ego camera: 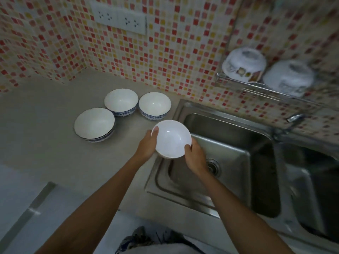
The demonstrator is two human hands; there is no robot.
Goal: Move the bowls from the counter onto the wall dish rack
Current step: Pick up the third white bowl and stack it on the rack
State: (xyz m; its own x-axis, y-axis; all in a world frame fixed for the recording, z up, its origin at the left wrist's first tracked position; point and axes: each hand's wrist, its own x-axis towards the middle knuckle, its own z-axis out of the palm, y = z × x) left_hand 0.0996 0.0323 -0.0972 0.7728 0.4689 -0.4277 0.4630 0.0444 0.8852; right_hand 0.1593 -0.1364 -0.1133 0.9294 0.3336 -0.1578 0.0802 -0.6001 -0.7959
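Note:
Both hands hold one white bowl (171, 139) upright above the sink's left edge. My left hand (147, 144) grips its left rim with the thumb inside, and my right hand (195, 157) grips its lower right rim. Three white bowls with blue patterned outsides stand upright on the counter: one at the left (94, 123), one behind it (121, 100), one to the right (155, 104). On the wall dish rack (256, 88) at the upper right, two bowls lie upside down, one on the left (244, 64) and one on the right (289, 77).
A steel double sink (229, 162) fills the right side, with a drain (212, 165) under my right hand. A faucet (295, 119) sticks out below the rack. Grey counter (45, 125) spreads left. Wall sockets (119, 20) sit on the mosaic tile wall.

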